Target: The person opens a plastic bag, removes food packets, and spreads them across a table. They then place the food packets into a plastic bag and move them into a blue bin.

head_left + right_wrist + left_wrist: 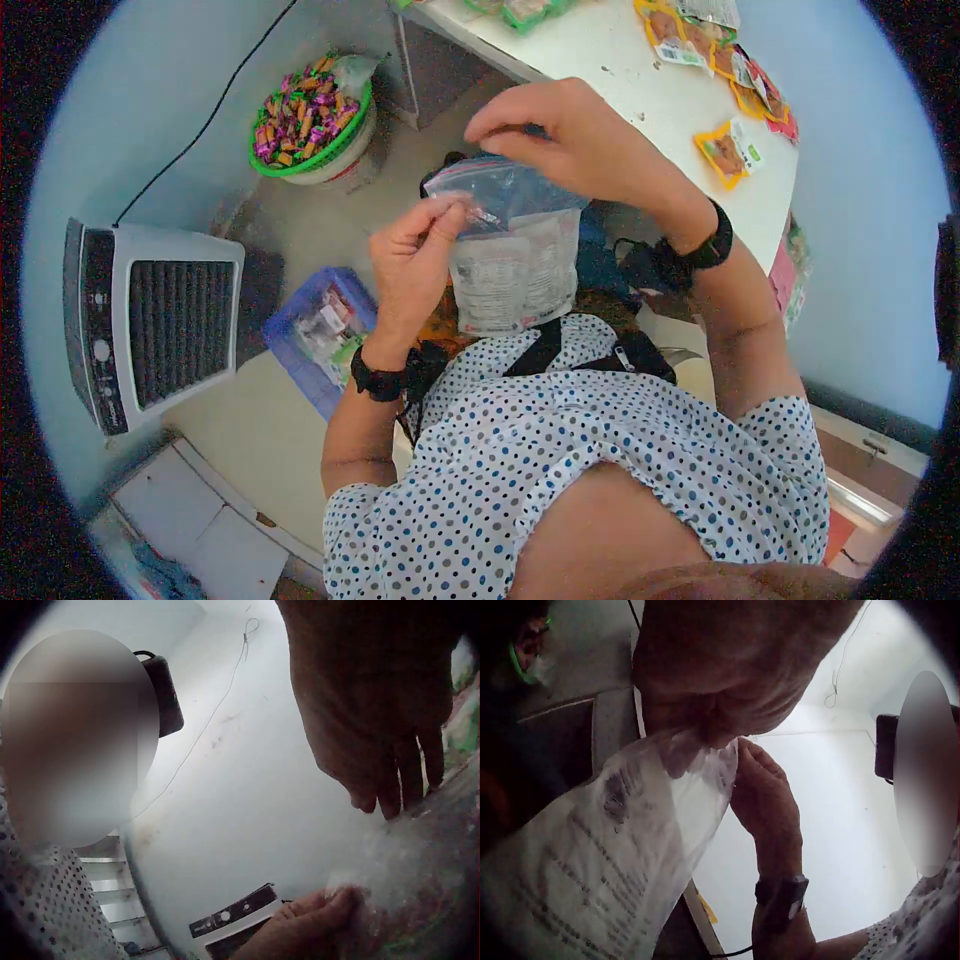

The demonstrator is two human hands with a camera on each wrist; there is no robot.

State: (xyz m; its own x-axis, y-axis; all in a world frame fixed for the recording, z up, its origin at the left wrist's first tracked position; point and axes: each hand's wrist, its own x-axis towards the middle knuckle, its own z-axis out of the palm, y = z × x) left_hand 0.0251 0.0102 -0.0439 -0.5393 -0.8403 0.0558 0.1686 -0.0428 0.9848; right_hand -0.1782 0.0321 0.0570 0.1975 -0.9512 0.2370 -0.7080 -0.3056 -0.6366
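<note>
A clear zip-top plastic bag (515, 275) with printed text hangs in front of the person's lap, its red-lined top edge uppermost. At the top left corner, my left hand (412, 245) pinches the plastic between thumb and fingers. My right hand (590, 145) is over the top right part of the bag, its fingers fairly straight and pointing left. In the right wrist view, the fingertips of the right hand (382, 742) come right to the edge of the crinkled plastic (405, 862). Pale contents with dark print show through the bag (592, 862) in the left wrist view.
A white table (600, 50) at the upper right bears several yellow snack packets (727, 152). A green basket (335, 150) of purple-wrapped sweets stands at the upper left. On the left are a blue tray (300, 375) with packets and a grey air cooler (160, 320).
</note>
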